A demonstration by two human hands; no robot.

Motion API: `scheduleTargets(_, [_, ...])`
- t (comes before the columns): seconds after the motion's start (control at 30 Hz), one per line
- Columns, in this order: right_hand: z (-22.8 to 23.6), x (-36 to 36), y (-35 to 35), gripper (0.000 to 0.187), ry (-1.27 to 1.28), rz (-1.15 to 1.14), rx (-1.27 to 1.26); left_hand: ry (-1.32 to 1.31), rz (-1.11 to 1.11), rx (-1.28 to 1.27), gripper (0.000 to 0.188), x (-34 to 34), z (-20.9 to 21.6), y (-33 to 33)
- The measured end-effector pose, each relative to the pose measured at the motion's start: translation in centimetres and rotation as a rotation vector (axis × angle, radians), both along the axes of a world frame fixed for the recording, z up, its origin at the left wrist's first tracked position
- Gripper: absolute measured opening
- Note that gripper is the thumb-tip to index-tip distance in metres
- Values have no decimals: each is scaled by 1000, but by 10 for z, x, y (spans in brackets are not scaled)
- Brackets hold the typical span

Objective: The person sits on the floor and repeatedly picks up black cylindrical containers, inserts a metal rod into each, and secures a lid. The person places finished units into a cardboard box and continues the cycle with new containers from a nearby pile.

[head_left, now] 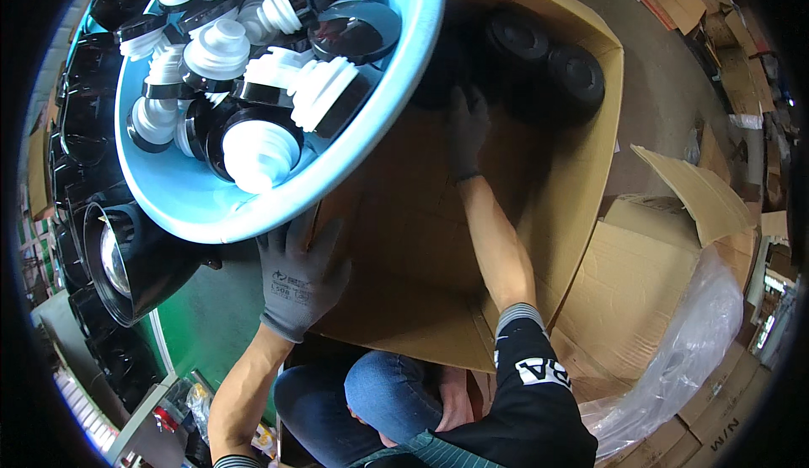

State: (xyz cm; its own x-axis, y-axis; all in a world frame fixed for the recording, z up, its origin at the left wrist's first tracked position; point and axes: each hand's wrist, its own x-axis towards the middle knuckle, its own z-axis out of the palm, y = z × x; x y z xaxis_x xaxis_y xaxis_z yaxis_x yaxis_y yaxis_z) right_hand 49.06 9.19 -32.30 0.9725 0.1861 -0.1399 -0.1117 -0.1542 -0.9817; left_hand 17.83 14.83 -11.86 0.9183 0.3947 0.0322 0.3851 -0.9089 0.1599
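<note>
My left hand (pixel 302 287), in a grey glove, is at the near left edge of a big cardboard box (pixel 396 320). Its fingers are stretched out and spread, with the tips partly hidden beneath the rim of a light blue basin (pixel 253 225). Deep inside the box is my right hand (pixel 468 127), also gloved. Its fingertips reach a dark part in the shadow, and I cannot make out whether they grip it. Black round parts (pixel 576 76) stand at the far end of the box. The basin holds several black round parts with white ribbed plastic necks (pixel 261 152).
A black cone-shaped shade (pixel 139 257) lies left of the basin, beside stacked black parts (pixel 84 131). Right of the box are an opened carton (pixel 632 283) and clear plastic film (pixel 687 358). More cardboard (pixel 683 0) lies at the far right. A person's head in a blue cap (pixel 392 392) is below the box.
</note>
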Motion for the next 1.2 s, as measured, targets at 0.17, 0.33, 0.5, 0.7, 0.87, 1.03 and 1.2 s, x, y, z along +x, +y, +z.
scheduleTargets(0.17, [-90,36,37,72,245,-78,39,-6,-18,-5,58,1,5,1])
scheduleTargets(0.33, [-132,97,67,74,195,-361,44,-11,-21,-46,60,1,0,-1])
scheduleTargets(0.5, [-88,56,77,64,355,-332,368,43,38,-37,60,-7,1,-3])
scheduleTargets(0.7, [-113,35,55,60,616,-363,581,57,32,-37,65,-3,1,0])
scheduleTargets(0.87, [-151,54,84,63,534,-161,634,83,26,-43,67,-4,-1,-1])
scheduleTargets(1.03, [-186,76,100,65,483,-115,669,111,28,-127,65,-8,-5,-2])
scheduleTargets(1.2, [-203,79,106,68,468,-75,671,105,5,-101,63,-10,-6,-3])
